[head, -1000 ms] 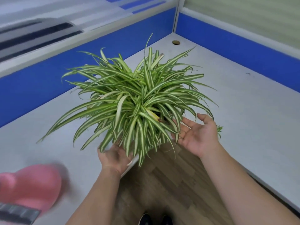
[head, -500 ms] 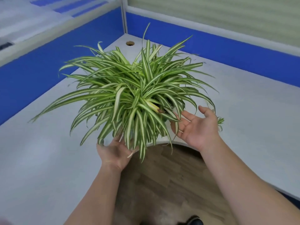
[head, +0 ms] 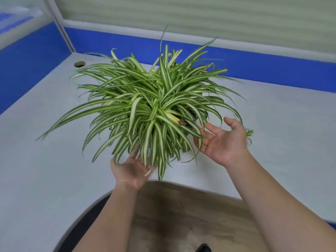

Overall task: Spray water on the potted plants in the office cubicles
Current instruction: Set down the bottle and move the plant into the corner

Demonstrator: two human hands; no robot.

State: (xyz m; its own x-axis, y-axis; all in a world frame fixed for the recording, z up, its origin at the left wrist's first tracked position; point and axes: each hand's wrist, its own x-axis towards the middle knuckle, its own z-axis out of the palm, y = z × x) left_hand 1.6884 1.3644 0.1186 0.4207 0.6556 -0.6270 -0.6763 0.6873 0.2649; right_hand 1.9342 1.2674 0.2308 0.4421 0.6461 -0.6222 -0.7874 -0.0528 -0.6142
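Observation:
A spider plant [head: 154,106] with long green-and-white striped leaves stands on the pale grey desk [head: 45,170], near its curved front edge. The leaves hide its pot. My left hand [head: 131,170] lies palm up under the front leaves, with its fingertips hidden among them. To the right of the plant, my right hand [head: 223,140] is held open, palm towards the leaves and fingers spread, brushing the outer leaf tips. No spray bottle is in view.
Blue partition panels [head: 27,57] close the desk at the left and the back. A round cable hole [head: 79,64] sits in the far left corner. A dark curved surface [head: 81,224] and wood-look floor [head: 172,215] lie below the desk edge, with a shoe tip [head: 204,248].
The plant now stands further in on the desk instead of over its edge. The view has turned, and the pink object at the lower left has left it. Both hands have drawn back slightly.

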